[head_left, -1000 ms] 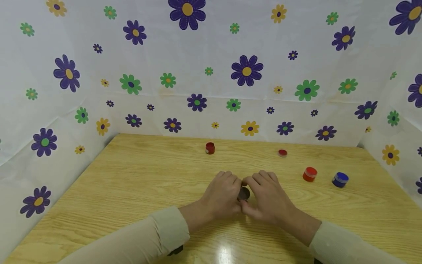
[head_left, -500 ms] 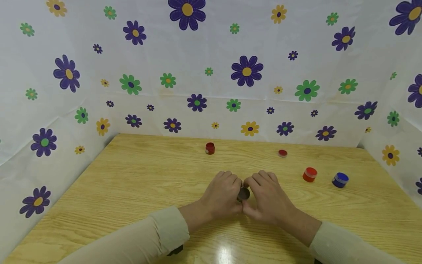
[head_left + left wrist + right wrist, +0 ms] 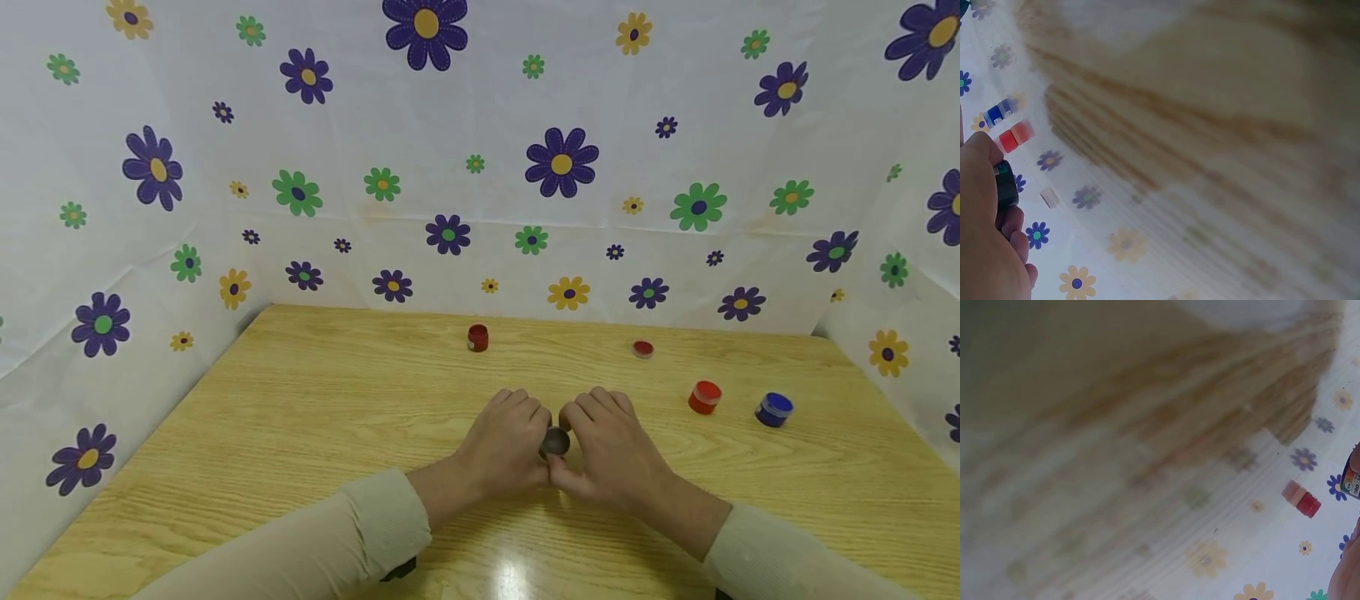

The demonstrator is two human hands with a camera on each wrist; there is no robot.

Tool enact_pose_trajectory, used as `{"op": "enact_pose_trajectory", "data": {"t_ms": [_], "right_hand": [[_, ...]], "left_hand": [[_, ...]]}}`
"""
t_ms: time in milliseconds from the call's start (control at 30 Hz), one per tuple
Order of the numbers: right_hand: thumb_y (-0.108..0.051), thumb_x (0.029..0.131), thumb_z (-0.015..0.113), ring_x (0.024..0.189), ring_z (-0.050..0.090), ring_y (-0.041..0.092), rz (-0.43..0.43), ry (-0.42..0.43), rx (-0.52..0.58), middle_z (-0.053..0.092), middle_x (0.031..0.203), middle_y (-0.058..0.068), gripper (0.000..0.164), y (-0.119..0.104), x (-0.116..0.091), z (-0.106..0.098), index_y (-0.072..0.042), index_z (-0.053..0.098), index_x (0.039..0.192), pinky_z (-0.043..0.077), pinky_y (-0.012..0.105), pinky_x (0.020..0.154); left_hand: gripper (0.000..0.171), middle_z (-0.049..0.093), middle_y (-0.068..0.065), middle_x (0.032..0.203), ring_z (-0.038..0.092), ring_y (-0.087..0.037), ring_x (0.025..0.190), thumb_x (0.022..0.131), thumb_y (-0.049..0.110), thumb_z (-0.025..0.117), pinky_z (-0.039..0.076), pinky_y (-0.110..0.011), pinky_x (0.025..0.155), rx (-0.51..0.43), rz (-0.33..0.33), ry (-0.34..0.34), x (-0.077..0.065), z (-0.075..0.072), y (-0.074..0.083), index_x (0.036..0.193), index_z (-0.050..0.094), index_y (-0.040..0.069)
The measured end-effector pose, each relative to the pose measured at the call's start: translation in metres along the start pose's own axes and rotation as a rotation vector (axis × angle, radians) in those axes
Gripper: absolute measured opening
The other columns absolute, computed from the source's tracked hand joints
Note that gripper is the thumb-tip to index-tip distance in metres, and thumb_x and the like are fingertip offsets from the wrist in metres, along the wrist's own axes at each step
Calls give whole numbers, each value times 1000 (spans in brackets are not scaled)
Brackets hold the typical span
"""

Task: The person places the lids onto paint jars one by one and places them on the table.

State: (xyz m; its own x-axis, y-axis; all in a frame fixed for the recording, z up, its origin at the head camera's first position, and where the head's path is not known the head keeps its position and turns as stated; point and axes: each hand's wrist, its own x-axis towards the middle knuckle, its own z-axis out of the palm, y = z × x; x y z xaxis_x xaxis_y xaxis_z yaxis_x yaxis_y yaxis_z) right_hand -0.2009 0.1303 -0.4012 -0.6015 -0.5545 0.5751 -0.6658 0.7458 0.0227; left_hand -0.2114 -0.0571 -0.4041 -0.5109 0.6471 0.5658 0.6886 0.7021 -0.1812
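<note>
Close over the front middle of the table, both hands hold a small dark paint jar. My left hand grips it from the left, fingers curled and largely hiding that side. On the right, my right hand curls thumb and forefinger round its edge; the round dark top shows between the hands. From the left wrist view, the black jar appears between thumb and fingers. A printed label shows on the jar at the edge of the right wrist view.
An open dark red jar stands at the back of the wooden table, and a red lid lies further right. To the right of the hands stand a red jar and a blue jar. Flower-printed cloth encloses the table.
The right thumb and forefinger have shifted slightly round the jar: the thumb slipped lower, then came back to the jar's edge. Both arms and the other jars stay in place.
</note>
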Motion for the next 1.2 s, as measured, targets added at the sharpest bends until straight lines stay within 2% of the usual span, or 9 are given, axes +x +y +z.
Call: {"op": "enact_pose_trajectory", "data": {"t_ms": [200,367,467,567,633,733,833,1000,1200], "right_hand": [[-40,76,67,77,44,14,3,3,-6,52,79,-6,26,0,0,0,-17,55,81,40,37,81],[-42,77,68,73,39,13,5,0,-11,45,72,-8,29,1,-1,0,-17,53,73,39,37,80],[-44,78,68,67,36,12,14,-12,-19,37,64,-11,36,1,0,-1,-18,47,64,36,35,78],[-46,79,69,63,34,10,34,-30,-30,35,58,-12,42,2,-1,-1,-20,42,59,34,34,76],[-49,80,69,64,37,10,49,-42,-30,42,61,-11,40,2,-1,-1,-20,47,63,34,34,77],[-52,80,70,73,45,12,59,-54,-12,58,75,-7,35,2,-1,-1,-19,59,80,36,35,80],[-50,80,70,79,49,13,47,-62,13,63,87,-5,35,1,0,-1,-18,62,93,38,38,83],[-42,79,69,79,47,13,4,-44,23,61,86,-5,29,1,0,-1,-17,63,91,38,38,83],[-41,78,70,77,45,13,-15,-22,16,60,83,-4,28,1,0,-1,-16,61,88,38,37,82]], "left_hand": [[32,54,6,66,44,-9,63,72,39,78,35,-22,64,5,9,18,0,1,0,68,56,17],[34,47,7,60,38,-9,59,73,36,76,34,-23,62,20,28,36,0,3,0,61,51,18],[35,44,7,57,35,-9,57,74,36,74,33,-23,61,27,52,27,1,4,0,58,48,18],[35,48,7,60,38,-9,58,75,40,74,34,-22,60,26,68,3,1,3,1,61,52,17],[35,52,7,63,42,-9,60,75,44,74,37,-21,60,28,59,-16,1,1,1,65,56,17],[36,57,5,68,47,-9,64,75,47,76,39,-21,61,26,38,-37,0,1,0,72,60,15],[36,58,4,70,48,-9,66,74,45,77,40,-21,61,14,31,-37,0,2,-1,76,63,13],[32,57,4,69,48,-9,65,73,41,78,38,-19,59,0,40,-10,0,1,0,75,63,12],[31,57,4,69,49,-9,65,72,40,77,39,-19,58,-3,46,0,0,1,0,74,61,13]]}}
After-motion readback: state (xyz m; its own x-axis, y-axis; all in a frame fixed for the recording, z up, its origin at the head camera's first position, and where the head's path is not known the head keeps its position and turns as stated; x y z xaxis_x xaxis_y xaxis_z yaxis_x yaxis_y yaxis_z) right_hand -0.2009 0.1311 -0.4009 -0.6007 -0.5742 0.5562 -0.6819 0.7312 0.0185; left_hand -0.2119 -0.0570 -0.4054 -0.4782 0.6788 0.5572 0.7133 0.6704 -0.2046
